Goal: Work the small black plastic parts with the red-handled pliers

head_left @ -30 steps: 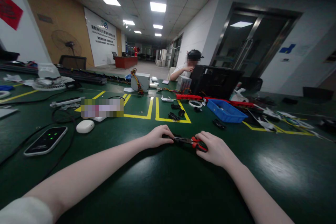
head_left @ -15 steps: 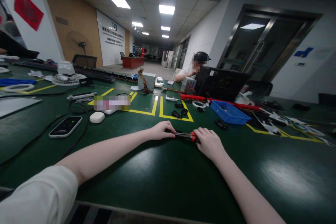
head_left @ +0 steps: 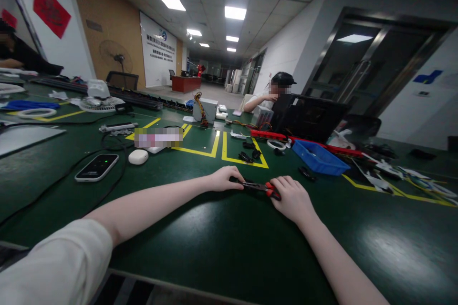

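Observation:
My right hand (head_left: pixel 291 198) is wrapped round the red-and-black handles of needle-nose pliers (head_left: pixel 264 187). Their metal jaws point left toward my left hand (head_left: pixel 226 179), low over the green table (head_left: pixel 214 248). Thumb and fingers of the left hand are pinched together around a small black piece at the jaw tips. It is too small and too much covered to name. Beyond the hands, small black parts (head_left: pixel 245 157) lie inside a yellow-taped square, and another black part (head_left: pixel 307 174) lies just past the right hand.
A blue tray (head_left: pixel 320 158) stands at the right, near loose cables (head_left: pixel 422 178). At the left are a white-edged black device (head_left: pixel 97 167), a white rounded case (head_left: pixel 138 157) and a black cable. A metal box with wires (head_left: pixel 207 110) stands farther back; a person (head_left: pixel 265 97) sits across the table.
The whole view has shifted slightly, so things appear a little farther right. The plier handles look slightly more spread in my right hand. My left hand keeps its pinch at the jaw tips.

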### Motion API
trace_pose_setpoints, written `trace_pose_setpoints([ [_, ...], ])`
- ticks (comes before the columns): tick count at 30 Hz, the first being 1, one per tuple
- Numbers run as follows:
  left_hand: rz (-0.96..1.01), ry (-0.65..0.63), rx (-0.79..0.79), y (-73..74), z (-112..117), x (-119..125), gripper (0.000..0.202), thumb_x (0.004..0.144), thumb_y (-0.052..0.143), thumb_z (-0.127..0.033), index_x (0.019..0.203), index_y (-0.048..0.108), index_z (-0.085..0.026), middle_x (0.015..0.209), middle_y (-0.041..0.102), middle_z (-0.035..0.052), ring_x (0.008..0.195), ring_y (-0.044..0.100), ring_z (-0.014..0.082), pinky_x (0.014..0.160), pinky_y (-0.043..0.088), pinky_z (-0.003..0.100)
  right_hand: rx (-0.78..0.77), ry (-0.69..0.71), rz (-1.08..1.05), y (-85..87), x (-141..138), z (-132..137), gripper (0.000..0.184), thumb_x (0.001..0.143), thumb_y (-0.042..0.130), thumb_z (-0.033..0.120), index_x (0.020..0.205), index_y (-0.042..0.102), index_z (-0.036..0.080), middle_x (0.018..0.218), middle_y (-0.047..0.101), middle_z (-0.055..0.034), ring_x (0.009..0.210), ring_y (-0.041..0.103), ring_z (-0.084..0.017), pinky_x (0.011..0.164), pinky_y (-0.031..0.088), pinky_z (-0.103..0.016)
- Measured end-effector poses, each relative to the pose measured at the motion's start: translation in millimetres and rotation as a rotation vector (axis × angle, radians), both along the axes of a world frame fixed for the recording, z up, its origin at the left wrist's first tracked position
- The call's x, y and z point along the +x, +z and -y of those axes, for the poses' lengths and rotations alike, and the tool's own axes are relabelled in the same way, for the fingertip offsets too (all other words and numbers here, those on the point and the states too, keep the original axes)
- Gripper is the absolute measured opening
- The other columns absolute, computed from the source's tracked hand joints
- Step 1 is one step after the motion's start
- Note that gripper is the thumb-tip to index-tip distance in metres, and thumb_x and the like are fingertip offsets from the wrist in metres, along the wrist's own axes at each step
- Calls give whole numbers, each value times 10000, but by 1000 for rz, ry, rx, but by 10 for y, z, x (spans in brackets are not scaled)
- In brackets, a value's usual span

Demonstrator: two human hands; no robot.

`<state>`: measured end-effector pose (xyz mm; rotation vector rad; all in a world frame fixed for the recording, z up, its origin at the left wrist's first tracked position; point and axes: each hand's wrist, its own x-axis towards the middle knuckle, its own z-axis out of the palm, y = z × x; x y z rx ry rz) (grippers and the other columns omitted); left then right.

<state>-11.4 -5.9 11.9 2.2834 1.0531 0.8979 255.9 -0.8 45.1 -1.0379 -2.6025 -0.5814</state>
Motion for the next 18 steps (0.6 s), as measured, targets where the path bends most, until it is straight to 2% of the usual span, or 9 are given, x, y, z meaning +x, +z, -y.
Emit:
trace_pose_setpoints([
  [4, 22, -4, -2, -11, -13, 3, 165, 812, 731, -250, 959, 745, -177, 970, 656, 54, 939, 600, 180, 883, 454, 292, -8, -35, -5, -2, 1, -5, 256, 776, 568, 181, 1031, 595, 176, 1017, 657, -120, 956, 594, -282, 787, 479, -383],
  [18, 111, -12, -30, -90, -82, -9, 166, 831, 715, -242, 977, 743, -168, 978, 660, 59, 940, 613, 172, 893, 463, 283, -58, -3, -34, -48, 30, -68, 203, 771, 561, 200, 971, 588, 183, 965, 628, -95, 853, 610, -235, 733, 494, -347],
])
